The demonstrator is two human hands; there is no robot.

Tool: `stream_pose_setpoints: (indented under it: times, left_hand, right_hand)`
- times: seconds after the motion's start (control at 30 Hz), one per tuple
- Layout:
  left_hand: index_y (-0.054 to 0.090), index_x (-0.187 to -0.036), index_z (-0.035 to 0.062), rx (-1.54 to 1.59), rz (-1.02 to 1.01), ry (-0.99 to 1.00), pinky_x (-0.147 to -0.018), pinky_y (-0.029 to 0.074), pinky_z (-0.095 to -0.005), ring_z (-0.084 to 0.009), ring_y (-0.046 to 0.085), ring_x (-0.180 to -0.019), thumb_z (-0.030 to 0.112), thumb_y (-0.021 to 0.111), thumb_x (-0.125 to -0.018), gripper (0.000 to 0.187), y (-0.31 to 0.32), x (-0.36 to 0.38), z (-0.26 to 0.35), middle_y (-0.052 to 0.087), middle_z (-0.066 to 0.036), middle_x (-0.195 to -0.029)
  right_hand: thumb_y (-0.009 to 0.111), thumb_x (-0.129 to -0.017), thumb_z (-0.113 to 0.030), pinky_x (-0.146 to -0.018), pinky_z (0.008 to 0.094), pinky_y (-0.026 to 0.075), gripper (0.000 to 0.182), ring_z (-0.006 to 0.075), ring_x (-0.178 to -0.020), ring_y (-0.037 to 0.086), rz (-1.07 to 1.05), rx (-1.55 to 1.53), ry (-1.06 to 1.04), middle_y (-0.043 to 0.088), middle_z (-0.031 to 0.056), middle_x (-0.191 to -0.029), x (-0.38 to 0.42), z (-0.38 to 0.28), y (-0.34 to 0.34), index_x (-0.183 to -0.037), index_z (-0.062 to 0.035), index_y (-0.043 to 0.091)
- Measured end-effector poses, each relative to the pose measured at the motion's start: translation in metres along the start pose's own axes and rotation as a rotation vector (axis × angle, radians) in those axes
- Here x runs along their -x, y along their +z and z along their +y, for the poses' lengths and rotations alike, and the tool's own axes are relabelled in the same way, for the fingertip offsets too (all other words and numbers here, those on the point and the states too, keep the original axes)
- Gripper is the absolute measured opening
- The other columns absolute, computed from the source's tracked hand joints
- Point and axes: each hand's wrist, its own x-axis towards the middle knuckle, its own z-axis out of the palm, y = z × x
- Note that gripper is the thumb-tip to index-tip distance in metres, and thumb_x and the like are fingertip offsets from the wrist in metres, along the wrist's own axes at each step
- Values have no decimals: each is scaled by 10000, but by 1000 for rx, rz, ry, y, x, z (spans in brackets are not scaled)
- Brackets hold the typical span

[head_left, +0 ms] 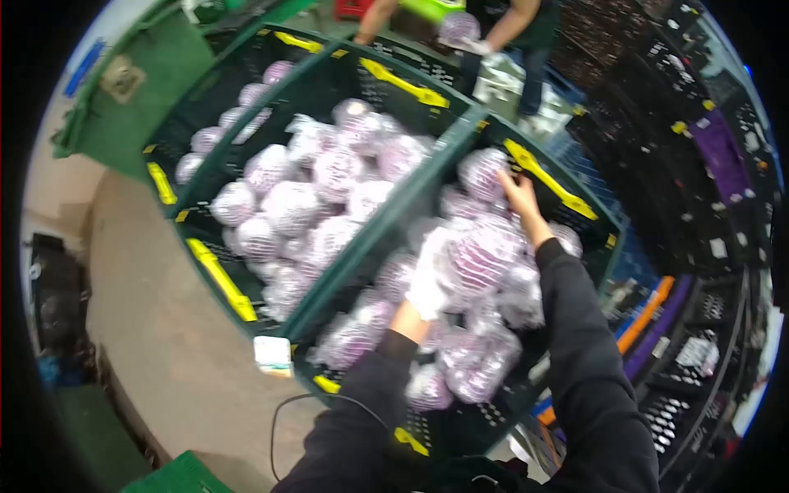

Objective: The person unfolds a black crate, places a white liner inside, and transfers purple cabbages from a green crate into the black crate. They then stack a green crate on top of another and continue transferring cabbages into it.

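Plastic-wrapped purple balls that look like red cabbages fill the near dark green crate (534, 123). My left hand (429, 283), in a white glove, is closed against the left side of a large wrapped red cabbage (481, 259) on top of the heap. At the crate's far right part, my right hand (521, 201) has its fingers curved on the side of another wrapped red cabbage (483, 173). Other wrapped cabbages (477, 361) lie below and around both hands. My left fingertips are partly hidden by the glove and blur.
A second green crate (246, 316) with several wrapped cabbages adjoins on the left, and a third crate (177, 140) stands beyond it. Another person's gloved hand (472, 45) holds a cabbage at the top. Stacked black crates (649, 164) stand on the right. A cable (275, 427) hangs near my left sleeve.
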Motion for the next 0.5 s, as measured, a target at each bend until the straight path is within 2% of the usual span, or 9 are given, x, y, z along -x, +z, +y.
stream_pose_setpoints:
  times: [0.03, 0.07, 0.17, 0.2, 0.27, 0.3, 0.4, 0.47, 0.5]
  left_hand:
    - [534, -1096, 29, 510, 170, -340, -881, 444, -306, -178, 545, -1005, 233, 424, -908, 299, -13, 7, -17, 577, -100, -1098]
    - [515, -1133, 20, 758, 244, -511, -882, 443, -302, -173, 549, -1003, 232, 431, -911, 318, 8, 8, 17, 579, -86, -1101]
    - [492, -1181, 16, 374, 191, -483, -914, 434, -324, -194, 550, -1025, 270, 402, -919, 376, 15, 30, 53, 570, -91, -1134]
    - [476, -1207, 26, 421, 156, -510, -931, 423, -330, -195, 537, -1052, 290, 400, -918, 399, 12, 38, 61, 553, -89, -1167]
    - [459, -1232, 30, 632, 106, -610, -943, 419, -337, -197, 530, -1074, 303, 380, -922, 420, -3, 59, 74, 539, -96, -1195]
    - [459, -1232, 30, 628, 100, -601, -943, 419, -337, -197, 530, -1074, 303, 380, -922, 420, -3, 67, 81, 539, -96, -1195]
    - [466, -1225, 34, 200, 169, -469, -932, 423, -352, -205, 546, -1051, 353, 389, -906, 458, -2, 89, 99, 553, -106, -1176]
    - [474, -1219, 34, 290, 228, -520, -928, 425, -351, -204, 548, -1047, 360, 395, -902, 461, -13, 103, 103, 557, -104, -1168]
    - [481, -1212, 34, 385, 295, -583, -924, 427, -350, -202, 549, -1043, 367, 401, -898, 464, -13, 105, 109, 562, -102, -1161]
  right_hand:
    - [658, -699, -548, -744, 356, 463, 764, 222, -909, 552, -64, -85, 43, 559, 124, -1069, -6, -10, 8, -1177, 19, 478]
    - [679, -661, -564, -780, 425, 448, 831, 266, -988, 529, -93, -146, 174, 523, 136, -1144, -4, -22, 17, -1213, 11, 445]
    - [710, -588, -595, -846, 598, 376, 949, 350, -1151, 448, -133, -358, 450, 436, 149, -1292, 2, -47, 23, -1281, -30, 390]
    - [749, -557, -552, -880, 620, 329, 991, 347, -1182, 421, -153, -411, 509, 426, 143, -1309, -4, -48, 22, -1313, -47, 356]
    - [687, -615, -584, -860, 602, 357, 882, 342, -1139, 456, -192, -444, 450, 435, 118, -1298, 1, -44, 20, -1295, -101, 400]
    - [673, -631, -584, -861, 600, 354, 856, 334, -1137, 459, -217, -496, 434, 441, 108, -1295, 3, -39, 17, -1297, -119, 402]
    - [597, -668, -637, -860, 566, 361, 800, 302, -1117, 481, -115, -571, 375, 472, 65, -1272, 12, -19, 21, -1292, -173, 410]
    - [605, -665, -630, -844, 570, 371, 791, 304, -1118, 477, -138, -771, 383, 465, 84, -1263, 22, -12, 19, -1264, -150, 411]
    - [583, -681, -625, -844, 569, 369, 729, 303, -1110, 477, -158, -911, 458, 464, 72, -1260, 30, -14, 17, -1243, -188, 428]
